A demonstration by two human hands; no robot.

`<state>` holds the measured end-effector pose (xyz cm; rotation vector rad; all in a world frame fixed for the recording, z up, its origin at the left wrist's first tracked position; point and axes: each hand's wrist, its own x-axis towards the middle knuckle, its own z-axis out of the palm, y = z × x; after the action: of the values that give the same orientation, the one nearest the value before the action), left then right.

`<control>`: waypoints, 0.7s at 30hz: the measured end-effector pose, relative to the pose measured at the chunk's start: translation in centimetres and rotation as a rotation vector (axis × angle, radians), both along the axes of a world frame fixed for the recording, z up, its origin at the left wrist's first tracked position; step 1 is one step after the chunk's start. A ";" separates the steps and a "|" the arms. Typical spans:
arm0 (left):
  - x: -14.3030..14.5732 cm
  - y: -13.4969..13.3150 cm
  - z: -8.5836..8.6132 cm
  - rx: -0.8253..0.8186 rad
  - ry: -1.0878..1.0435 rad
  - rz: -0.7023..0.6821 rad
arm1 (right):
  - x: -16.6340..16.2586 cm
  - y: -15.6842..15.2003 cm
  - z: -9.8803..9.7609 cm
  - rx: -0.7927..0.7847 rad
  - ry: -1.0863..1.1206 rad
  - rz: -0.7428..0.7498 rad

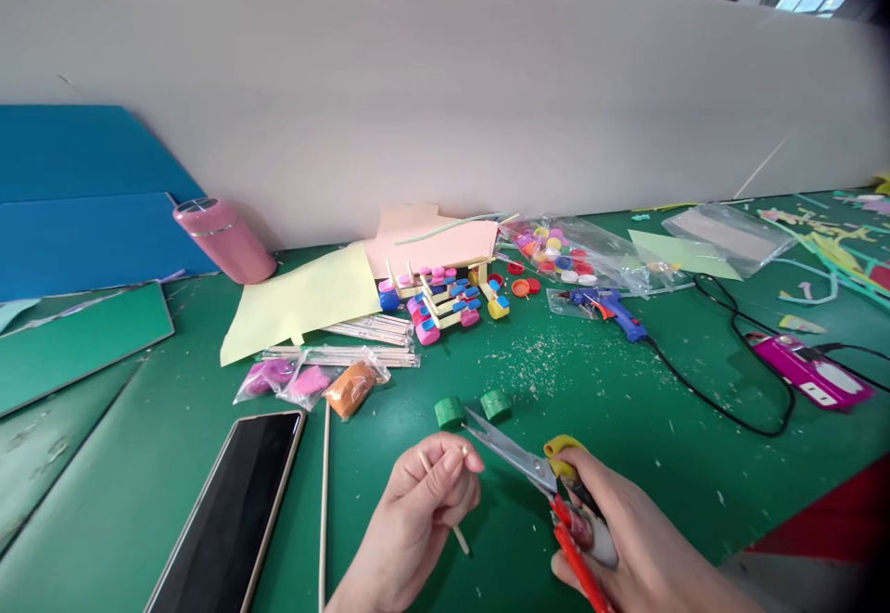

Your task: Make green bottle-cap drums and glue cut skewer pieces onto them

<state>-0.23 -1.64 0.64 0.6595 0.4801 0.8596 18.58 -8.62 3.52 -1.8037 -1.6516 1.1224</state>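
Note:
My left hand (pixel 425 494) is closed in a pinch round a short thin wooden stick (pixel 459 537), near the bottom middle. My right hand (pixel 618 529) grips a pair of scissors (pixel 514 451) with red and yellow handles. The scissor blades point left, with their tips close to the stick's upper end. Two green bottle caps (pixel 473 407) lie on the green table just beyond the blades.
A phone (pixel 233 511) and a long wooden skewer (pixel 324 502) lie at the left. Small bags of clay (pixel 312 383), skewer packs, yellow paper (pixel 306 302), a cap-and-stick model (pixel 445 298), a bag of caps (pixel 563 251), a blue glue gun (pixel 612 309) with cord and a pink bottle (pixel 223 239) sit further back.

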 end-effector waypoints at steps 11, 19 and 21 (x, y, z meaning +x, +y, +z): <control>-0.2 0.0 -0.4 0.028 0.018 -0.038 | 0.2 0.2 0.9 -0.022 -0.178 0.157; -0.3 0.0 -0.3 0.031 0.014 -0.035 | 0.3 0.5 0.9 -0.056 -0.202 0.170; -0.3 -0.1 -0.4 0.038 0.023 -0.034 | 0.4 0.5 0.8 -0.055 -0.199 0.170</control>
<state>-0.52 -1.70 0.28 0.7115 0.4725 0.8312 18.97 -8.14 4.34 -1.8907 -1.9389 1.0974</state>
